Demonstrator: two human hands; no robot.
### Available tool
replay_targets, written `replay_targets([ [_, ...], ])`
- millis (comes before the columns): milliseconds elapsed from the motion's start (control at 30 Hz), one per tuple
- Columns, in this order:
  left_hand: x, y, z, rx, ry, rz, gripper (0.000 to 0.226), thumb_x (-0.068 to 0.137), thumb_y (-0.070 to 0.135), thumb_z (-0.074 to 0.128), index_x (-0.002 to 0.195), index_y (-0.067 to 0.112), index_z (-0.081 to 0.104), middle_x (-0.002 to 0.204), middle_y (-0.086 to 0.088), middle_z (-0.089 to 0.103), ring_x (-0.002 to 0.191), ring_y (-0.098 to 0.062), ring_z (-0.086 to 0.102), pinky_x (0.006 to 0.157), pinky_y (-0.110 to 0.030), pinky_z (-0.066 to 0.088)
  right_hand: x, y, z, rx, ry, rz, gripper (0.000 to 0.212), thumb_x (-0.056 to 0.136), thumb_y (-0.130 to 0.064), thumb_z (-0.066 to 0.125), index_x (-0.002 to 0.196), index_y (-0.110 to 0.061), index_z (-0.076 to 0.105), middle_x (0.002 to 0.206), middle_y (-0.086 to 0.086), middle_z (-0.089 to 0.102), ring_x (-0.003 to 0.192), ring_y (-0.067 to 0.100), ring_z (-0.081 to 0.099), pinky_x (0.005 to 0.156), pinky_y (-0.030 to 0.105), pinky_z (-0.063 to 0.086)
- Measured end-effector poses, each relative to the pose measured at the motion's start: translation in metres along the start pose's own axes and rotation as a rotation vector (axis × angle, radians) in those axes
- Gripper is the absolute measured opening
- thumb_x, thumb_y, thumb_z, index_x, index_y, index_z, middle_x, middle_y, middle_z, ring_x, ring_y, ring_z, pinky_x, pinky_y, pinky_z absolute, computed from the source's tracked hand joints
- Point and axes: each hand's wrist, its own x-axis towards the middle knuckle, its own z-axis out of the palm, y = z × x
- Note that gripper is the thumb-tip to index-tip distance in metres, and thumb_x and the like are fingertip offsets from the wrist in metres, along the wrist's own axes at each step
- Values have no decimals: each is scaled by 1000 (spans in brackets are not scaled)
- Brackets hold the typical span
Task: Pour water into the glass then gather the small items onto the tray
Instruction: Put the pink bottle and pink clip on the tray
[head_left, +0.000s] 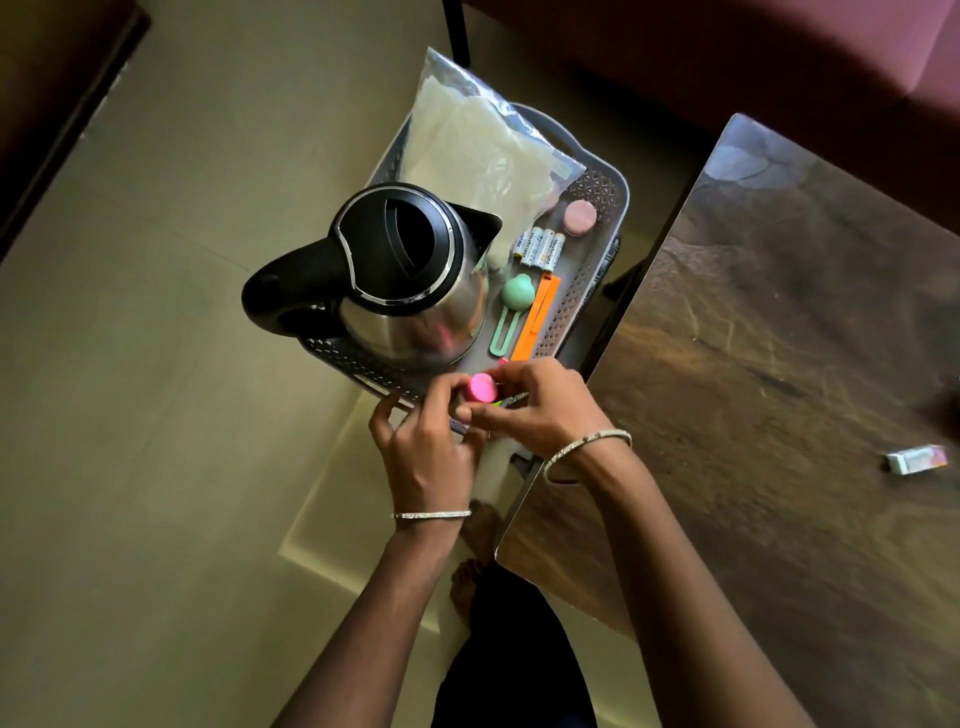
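Fingers cover most of the pink cylinder (482, 387), so I see only its round end and cannot say what it is. It sits at the near edge of the tray (597, 218). A sliver of yellow-green shows under my right hand (535, 405), too hidden to identify. What carries the tray is out of sight beneath it.

My left hand (421, 457) is curled, thumb and fingertips pinching the cylinder from the left. My right hand curls over it from the other side, thumb tucked underneath. Both are closed on that one piece, touching each other.

On the tray, the kettle (405, 249) stands upright and blocks the floor beneath it. Beyond it, a clear bag (467, 140) overhangs the far rim. To the right lie three batteries (540, 248) side by side; their print starts "Hey", the rest too small to read. Just beyond them is a pink disc (580, 217); nearer me, a green clip (514, 306) touches an orange clip (537, 317).

On the counter (779, 338), well apart, lies a small white box (917, 460), its label blurred.
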Motion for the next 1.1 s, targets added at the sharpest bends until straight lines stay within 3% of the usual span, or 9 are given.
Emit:
replay_targets([
  [100,-4,-4,2,-16,-10,28,47,66,16,85,108,20,66,93,7,74,82,-15,71,104,-49,40,4,2,12,-154,115,-1,35,72,-40,85,101,-23,76,90,-6,75,87,10,70,82,28,57],
  [167,-3,-7,1,-69,-8,42,48,69,13,83,113,16,66,102,3,74,91,-17,71,105,-50,41,8,-1,18,-189,210,-11,25,75,-35,80,96,-21,76,88,-2,76,87,18,71,83,39,59],
  [233,-3,-11,-3,-161,63,22,46,70,9,81,114,13,67,110,-1,73,99,-18,67,98,-40,48,17,-2,20,-238,286,-19,24,78,-32,77,98,-19,76,92,0,77,91,21,71,84,41,58],
  [400,-15,-23,-15,-217,275,-125,30,79,0,69,106,13,69,106,-1,72,96,-21,67,84,-20,44,44,0,27,-404,312,-21,27,85,-22,69,110,-13,62,102,9,72,102,33,63,83,38,50],
  [600,-20,-32,-18,-281,268,-184,29,79,-4,64,102,13,69,99,-2,71,87,-20,65,81,-27,51,55,0,36,-549,362,-107,20,93,-21,58,110,-13,63,104,11,71,102,36,62,78,40,45],
  [700,-21,-32,-17,-318,239,-168,28,80,-5,63,102,12,69,99,-2,71,88,-18,67,81,-37,56,49,2,39,-564,370,-129,21,90,-14,64,110,-9,62,108,13,68,102,35,62,80,41,46],
  [767,-23,-30,-18,-336,230,-158,28,80,-5,63,101,12,69,98,-2,71,87,-18,67,79,-39,56,43,4,39,-564,343,-124,35,83,-12,73,115,-7,59,115,13,63,106,33,61,84,41,47],
  [900,-28,-21,-22,-344,234,-133,28,80,-4,63,101,15,69,98,1,71,85,-16,67,78,-36,57,15,5,32,-412,471,-152,47,81,-9,74,126,-9,60,122,10,60,108,30,61,89,39,48],
  [1100,-54,8,-23,-344,188,-66,22,81,0,67,98,15,70,95,1,71,82,-16,67,76,-34,57,-63,40,16,-48,715,-132,22,81,-10,71,103,-11,75,98,7,71,88,24,69,83,38,55],
])
